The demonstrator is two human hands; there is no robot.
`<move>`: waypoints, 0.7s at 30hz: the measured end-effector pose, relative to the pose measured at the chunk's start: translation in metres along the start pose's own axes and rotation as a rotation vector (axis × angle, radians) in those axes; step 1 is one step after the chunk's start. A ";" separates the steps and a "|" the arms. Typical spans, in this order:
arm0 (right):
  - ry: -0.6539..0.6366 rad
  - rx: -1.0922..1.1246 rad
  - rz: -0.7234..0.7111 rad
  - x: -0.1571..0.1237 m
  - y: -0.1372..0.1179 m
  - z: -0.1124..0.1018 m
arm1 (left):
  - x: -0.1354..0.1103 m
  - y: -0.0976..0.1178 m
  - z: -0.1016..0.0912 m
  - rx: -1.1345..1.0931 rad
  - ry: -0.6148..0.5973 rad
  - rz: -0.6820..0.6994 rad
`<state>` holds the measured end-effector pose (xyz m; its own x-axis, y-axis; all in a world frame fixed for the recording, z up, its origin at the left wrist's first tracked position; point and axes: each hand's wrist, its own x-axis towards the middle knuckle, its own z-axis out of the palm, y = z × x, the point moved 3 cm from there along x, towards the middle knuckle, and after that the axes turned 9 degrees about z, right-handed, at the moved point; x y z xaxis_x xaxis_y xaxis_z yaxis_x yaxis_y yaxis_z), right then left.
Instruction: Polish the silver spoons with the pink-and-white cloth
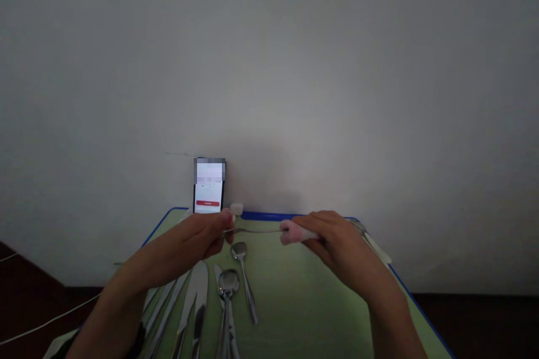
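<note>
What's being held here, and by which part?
A thin metal utensil: the left hand pinches one end; the right hand grips a pink-and-white piece at the other.

Dim overall, diffuse light; can't tell source. Wall (337, 78) brightest mid-frame, falls off toward corners; floor (475, 325) near black. Soft shadow on wall right of phone (208, 193). Phone screen is the hot spot, top pixelated. Faint glints on spoons (228, 280). Left hand (205, 234) and right hand (333, 236) soft, low detail.

dark cloth (140, 337) shows beside the bare left forearm (137, 277)
</note>
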<state>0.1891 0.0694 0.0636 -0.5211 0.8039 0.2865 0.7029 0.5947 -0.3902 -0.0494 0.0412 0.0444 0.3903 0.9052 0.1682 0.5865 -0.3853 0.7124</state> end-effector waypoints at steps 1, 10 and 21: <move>0.030 -0.026 -0.004 0.000 0.000 0.000 | 0.002 0.002 0.003 -0.006 -0.037 0.003; -0.214 0.150 -0.049 -0.001 -0.028 0.010 | 0.015 0.032 0.020 0.247 0.112 0.278; -0.231 0.198 -0.131 0.006 -0.034 0.034 | 0.016 0.022 0.019 0.274 0.036 0.225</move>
<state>0.1452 0.0538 0.0490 -0.7130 0.6853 0.1484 0.5263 0.6630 -0.5324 -0.0163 0.0439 0.0499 0.5086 0.7963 0.3274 0.6596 -0.6048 0.4463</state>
